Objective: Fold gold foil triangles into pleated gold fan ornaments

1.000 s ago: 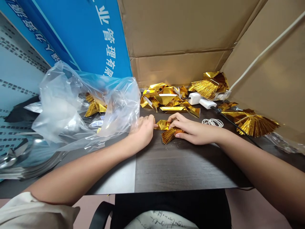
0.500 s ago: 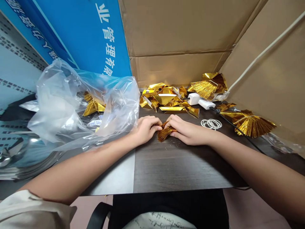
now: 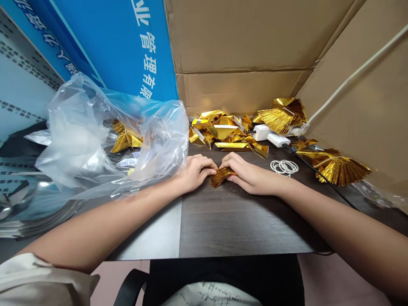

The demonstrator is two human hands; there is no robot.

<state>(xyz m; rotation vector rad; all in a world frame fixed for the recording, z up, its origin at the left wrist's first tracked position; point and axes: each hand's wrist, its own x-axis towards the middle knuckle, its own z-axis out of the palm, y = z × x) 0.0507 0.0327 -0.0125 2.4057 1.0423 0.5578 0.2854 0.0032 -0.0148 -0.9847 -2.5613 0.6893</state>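
Note:
A small pleated piece of gold foil paper is between my two hands, low over the dark tabletop. My right hand is closed round its right side, thumb below and fingers above. From the left, my left hand pinches the paper's upper left edge between thumb and fingertips. Part of the paper is hidden by the fingers. Behind the hands lies a pile of folded gold paper pieces. Right of my right hand rest several white rubber bands.
On the left a clear plastic bag holds a gold folded piece. Gold pleated fans lie at the right by a black cable. White power adapters stand at the back. Cardboard panels and a blue printed board wall the table.
The left fingertips have shifted slightly left on the pleated paper, and more of its top shows between the hands. The view has moved a little.

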